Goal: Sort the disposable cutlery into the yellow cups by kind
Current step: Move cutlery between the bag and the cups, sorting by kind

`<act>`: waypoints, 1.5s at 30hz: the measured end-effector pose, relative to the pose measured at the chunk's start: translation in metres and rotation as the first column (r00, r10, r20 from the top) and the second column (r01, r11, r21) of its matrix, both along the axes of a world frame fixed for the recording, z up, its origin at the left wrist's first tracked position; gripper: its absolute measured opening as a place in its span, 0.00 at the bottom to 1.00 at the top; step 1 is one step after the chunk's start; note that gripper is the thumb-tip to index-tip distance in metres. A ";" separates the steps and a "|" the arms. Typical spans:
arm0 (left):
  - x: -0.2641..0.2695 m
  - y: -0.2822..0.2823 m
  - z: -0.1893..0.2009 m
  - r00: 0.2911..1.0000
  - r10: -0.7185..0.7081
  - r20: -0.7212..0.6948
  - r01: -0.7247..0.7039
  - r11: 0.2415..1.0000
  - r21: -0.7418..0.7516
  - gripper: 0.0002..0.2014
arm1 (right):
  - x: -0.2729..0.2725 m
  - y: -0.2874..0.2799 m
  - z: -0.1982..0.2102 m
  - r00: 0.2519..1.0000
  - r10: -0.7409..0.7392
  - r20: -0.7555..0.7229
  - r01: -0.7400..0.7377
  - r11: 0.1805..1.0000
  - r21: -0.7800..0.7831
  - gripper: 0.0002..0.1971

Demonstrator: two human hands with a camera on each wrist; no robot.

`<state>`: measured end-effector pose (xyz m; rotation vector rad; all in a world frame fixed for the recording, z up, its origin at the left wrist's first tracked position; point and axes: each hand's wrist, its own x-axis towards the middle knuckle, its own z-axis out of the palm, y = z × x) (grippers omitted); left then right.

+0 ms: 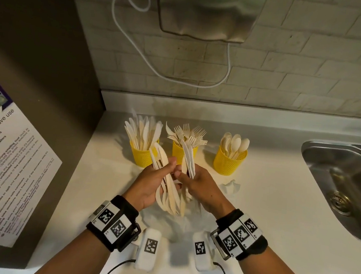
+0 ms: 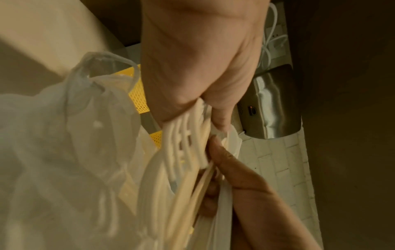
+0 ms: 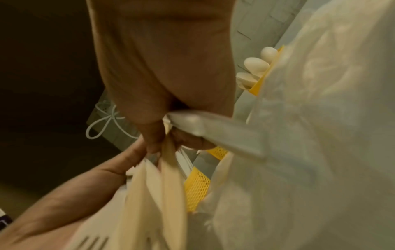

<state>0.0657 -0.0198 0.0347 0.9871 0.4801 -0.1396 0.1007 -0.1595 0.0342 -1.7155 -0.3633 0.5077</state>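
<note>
Gripped in left hand [image 1: 149, 184]: a cutlery bundle [image 1: 170, 197]. Right hand [image 1: 197, 186] grips white pieces [image 1: 189, 161] upright. Both held at six o'clock of three yellow cups [image 1: 227, 162] on counter [image 1: 278, 211].

Three yellow cups [image 1: 229, 162] stand beyond the two hands: one of knives [image 1: 143, 131], one of forks [image 1: 188, 134], one of spoons [image 1: 235, 142]. One plastic bag [image 2: 53, 160] beneath.

cups [image 1: 229, 163]: yellow, mesh-patterned | cutlery [image 1: 171, 193]: cream-white | counter [image 1: 269, 188]: white | wristbands [image 1: 114, 222]: black (black-and-white square markers)
</note>
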 end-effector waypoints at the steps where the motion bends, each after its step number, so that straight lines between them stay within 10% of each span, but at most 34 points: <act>1: 0.000 0.000 0.002 1.000 -0.006 -0.011 0.006 0.999 -0.043 0.13 | 0.002 0.001 -0.002 0.999 -0.034 0.018 0.034 0.999 -0.021 0.06; 9: -0.002 0.003 0.008 0.999 -0.035 -0.005 0.035 0.994 -0.102 0.09 | 0.000 0.000 -0.003 0.997 -0.050 0.066 0.057 0.992 -0.114 0.08; 13: -0.005 0.002 0.010 0.998 -0.061 0.031 0.061 0.998 -0.007 0.10 | 0.006 -0.004 -0.001 0.932 -0.156 0.329 0.223 0.959 -0.177 0.10; 22: -0.008 -0.002 0.013 0.997 -0.034 0.068 0.024 0.989 0.147 0.14 | -0.008 -0.012 0.027 0.996 0.039 0.076 -0.049 0.989 0.142 0.05; 31: -0.013 -0.004 0.007 0.998 -0.030 0.053 0.025 0.996 0.085 0.03 | 0.002 -0.018 0.016 0.943 -0.221 0.248 0.252 0.962 -0.102 0.12; 45: -0.007 0.009 0.002 0.998 0.054 0.031 -0.054 0.998 -0.020 0.07 | -0.020 -0.012 0.019 0.993 0.018 0.116 -0.009 0.997 -0.080 0.11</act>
